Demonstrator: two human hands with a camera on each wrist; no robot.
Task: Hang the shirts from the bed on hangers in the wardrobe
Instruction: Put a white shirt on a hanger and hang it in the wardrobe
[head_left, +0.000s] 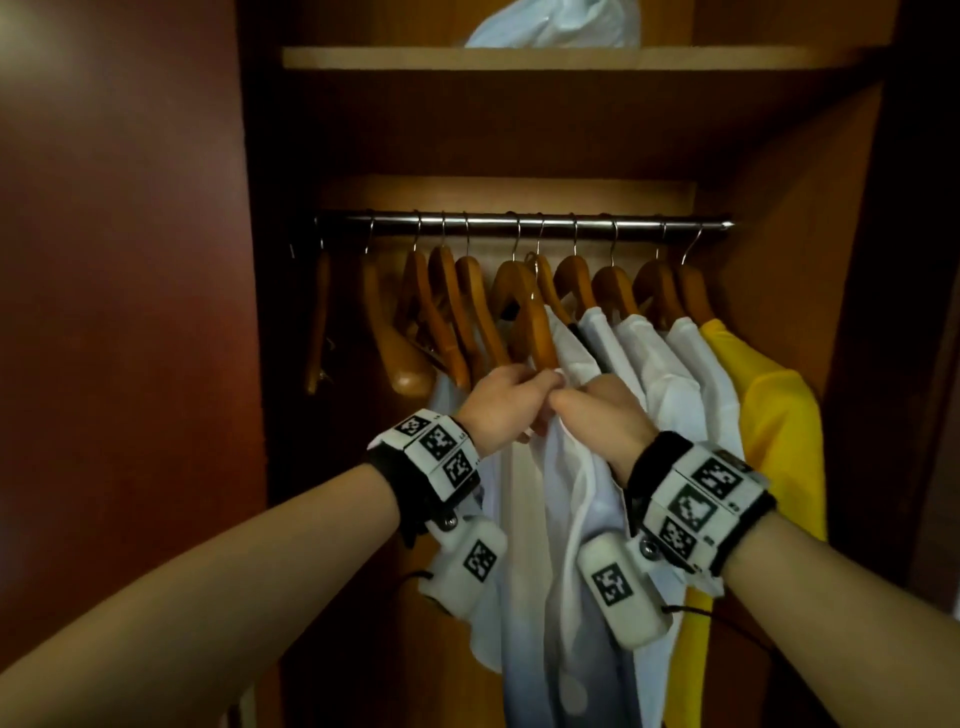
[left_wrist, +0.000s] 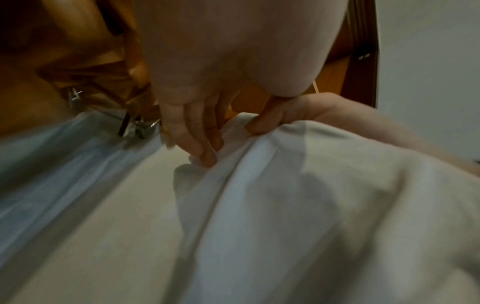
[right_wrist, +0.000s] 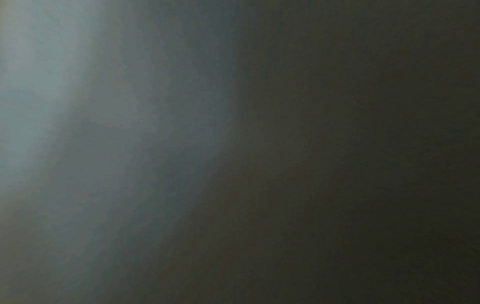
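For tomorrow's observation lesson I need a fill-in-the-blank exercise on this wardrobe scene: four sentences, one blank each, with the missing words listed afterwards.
1. The wooden hangers hang by metal hooks from a metal ____.
2. The shirt at the far right end of the row is ____ in colour.
3. Both the left hand and the right hand grip a ____ shirt.
4. A pale plastic bag lies on the ____ above the hangers.

Missing words: rail; yellow; white; shelf
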